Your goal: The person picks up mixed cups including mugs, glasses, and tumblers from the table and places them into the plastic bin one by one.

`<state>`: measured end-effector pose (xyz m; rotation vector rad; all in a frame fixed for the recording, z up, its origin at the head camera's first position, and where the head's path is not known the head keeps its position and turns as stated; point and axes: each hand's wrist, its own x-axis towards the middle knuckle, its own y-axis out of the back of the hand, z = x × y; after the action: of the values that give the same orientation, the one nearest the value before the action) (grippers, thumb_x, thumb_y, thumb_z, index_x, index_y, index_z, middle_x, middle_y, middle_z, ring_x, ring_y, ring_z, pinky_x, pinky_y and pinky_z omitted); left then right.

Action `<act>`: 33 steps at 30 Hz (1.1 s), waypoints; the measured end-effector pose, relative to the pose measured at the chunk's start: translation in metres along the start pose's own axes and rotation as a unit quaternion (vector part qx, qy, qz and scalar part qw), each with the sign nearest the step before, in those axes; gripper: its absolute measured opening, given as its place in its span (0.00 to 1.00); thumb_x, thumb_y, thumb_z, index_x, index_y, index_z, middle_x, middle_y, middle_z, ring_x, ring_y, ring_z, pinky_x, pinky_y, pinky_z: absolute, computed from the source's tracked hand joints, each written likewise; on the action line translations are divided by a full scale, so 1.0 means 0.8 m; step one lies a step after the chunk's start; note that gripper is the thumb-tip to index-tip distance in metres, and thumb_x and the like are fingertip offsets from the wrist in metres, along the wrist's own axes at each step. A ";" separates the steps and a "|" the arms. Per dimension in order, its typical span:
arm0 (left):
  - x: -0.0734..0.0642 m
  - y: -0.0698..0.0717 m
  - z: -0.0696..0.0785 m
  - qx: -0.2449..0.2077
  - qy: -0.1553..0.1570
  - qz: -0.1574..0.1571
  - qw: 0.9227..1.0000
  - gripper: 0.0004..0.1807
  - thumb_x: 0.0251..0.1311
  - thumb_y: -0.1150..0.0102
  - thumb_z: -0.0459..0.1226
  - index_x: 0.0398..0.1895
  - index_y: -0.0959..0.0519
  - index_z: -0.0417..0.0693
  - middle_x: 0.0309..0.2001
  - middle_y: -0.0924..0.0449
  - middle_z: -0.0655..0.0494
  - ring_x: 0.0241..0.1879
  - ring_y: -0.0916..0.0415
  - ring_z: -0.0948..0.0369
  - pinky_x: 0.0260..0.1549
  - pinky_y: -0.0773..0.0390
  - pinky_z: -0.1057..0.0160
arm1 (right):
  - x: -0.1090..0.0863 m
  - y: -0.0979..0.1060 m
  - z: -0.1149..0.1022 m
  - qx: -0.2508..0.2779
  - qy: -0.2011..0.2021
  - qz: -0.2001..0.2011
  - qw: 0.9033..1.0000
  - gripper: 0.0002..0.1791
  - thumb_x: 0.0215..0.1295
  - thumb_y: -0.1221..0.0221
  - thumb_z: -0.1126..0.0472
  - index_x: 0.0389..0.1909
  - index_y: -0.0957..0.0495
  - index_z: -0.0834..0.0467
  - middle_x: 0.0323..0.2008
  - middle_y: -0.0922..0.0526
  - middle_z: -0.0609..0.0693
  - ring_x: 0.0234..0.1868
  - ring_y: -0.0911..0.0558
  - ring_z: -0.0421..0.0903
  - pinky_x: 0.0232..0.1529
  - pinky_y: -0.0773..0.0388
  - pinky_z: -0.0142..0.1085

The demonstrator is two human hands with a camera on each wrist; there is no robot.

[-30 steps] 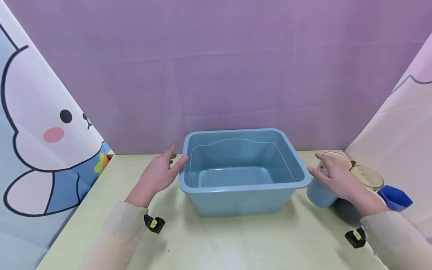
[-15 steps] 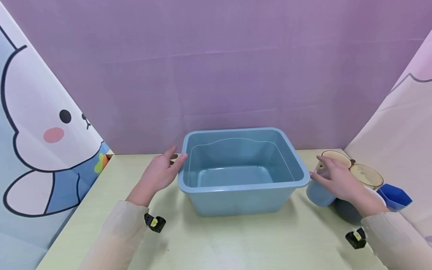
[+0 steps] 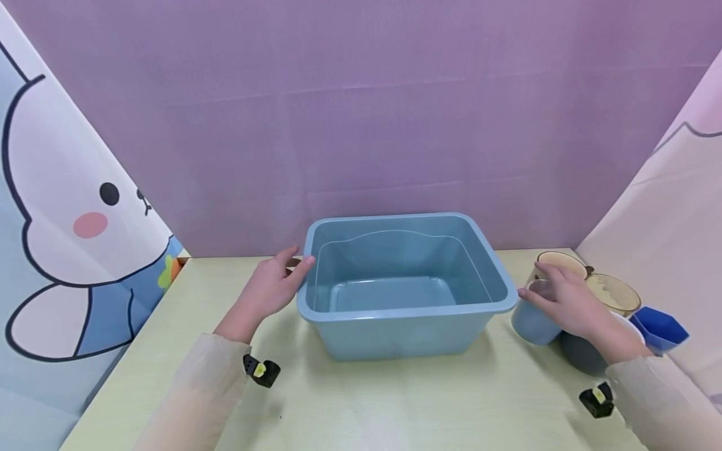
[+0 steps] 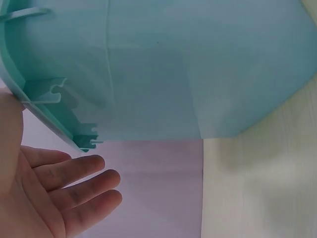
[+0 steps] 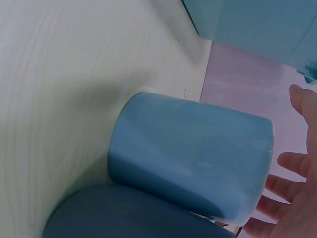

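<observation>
Tub (image 3: 395, 341) upright on tabletop (image 3: 361, 407). Left hand (image 3: 269, 285) unclenched, thumb at its rim; right hand (image 3: 571, 305) well apart, relaxed by cup (image 3: 533, 322), gripping nothing. Steadying probably wants even pressure, cup undisturbed.

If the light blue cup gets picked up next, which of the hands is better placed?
Likely the right hand: it is at the mouth of the light blue cup, while the left hand is on the other side of the blue bin, thumb at its rim.
</observation>
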<state>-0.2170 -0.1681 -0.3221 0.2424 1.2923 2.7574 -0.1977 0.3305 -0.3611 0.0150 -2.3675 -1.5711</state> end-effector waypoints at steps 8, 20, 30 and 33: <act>0.002 -0.003 0.002 -0.049 0.001 -0.006 0.999 0.33 0.67 0.55 0.54 0.69 0.38 0.44 0.55 0.22 0.43 0.50 0.22 0.50 0.43 0.18 0.53 | -0.003 -0.005 0.005 -0.009 -0.012 0.012 1.000 0.45 0.59 0.39 0.45 0.64 0.41 0.74 0.61 0.40 0.77 0.59 0.39 0.74 0.53 0.40 0.69; 0.003 -0.008 0.002 -0.088 0.012 -0.006 0.996 0.28 0.67 0.52 0.48 0.66 0.34 0.43 0.46 0.19 0.46 0.43 0.21 0.55 0.39 0.20 0.59 | -0.013 -0.009 0.012 -0.006 -0.013 0.055 0.998 0.41 0.52 0.33 0.47 0.57 0.34 0.72 0.56 0.39 0.77 0.55 0.40 0.75 0.50 0.41 0.67; 0.004 -0.010 0.000 -0.123 0.019 -0.011 0.992 0.28 0.67 0.52 0.47 0.66 0.35 0.41 0.45 0.19 0.44 0.39 0.19 0.57 0.39 0.18 0.59 | -0.019 -0.012 0.018 -0.001 -0.032 0.067 0.997 0.41 0.50 0.31 0.47 0.56 0.34 0.71 0.54 0.35 0.73 0.50 0.36 0.71 0.43 0.35 0.62; 0.004 -0.010 0.000 -0.133 0.026 -0.012 0.991 0.29 0.68 0.52 0.46 0.66 0.36 0.41 0.45 0.19 0.44 0.39 0.19 0.57 0.39 0.17 0.59 | -0.020 -0.013 0.020 -0.002 -0.035 0.070 0.997 0.42 0.49 0.31 0.47 0.56 0.35 0.72 0.52 0.33 0.73 0.49 0.35 0.70 0.42 0.35 0.61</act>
<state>-0.2203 -0.1621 -0.3280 0.1353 0.9155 2.8900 -0.1885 0.3435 -0.3801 -0.2059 -2.3612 -1.5348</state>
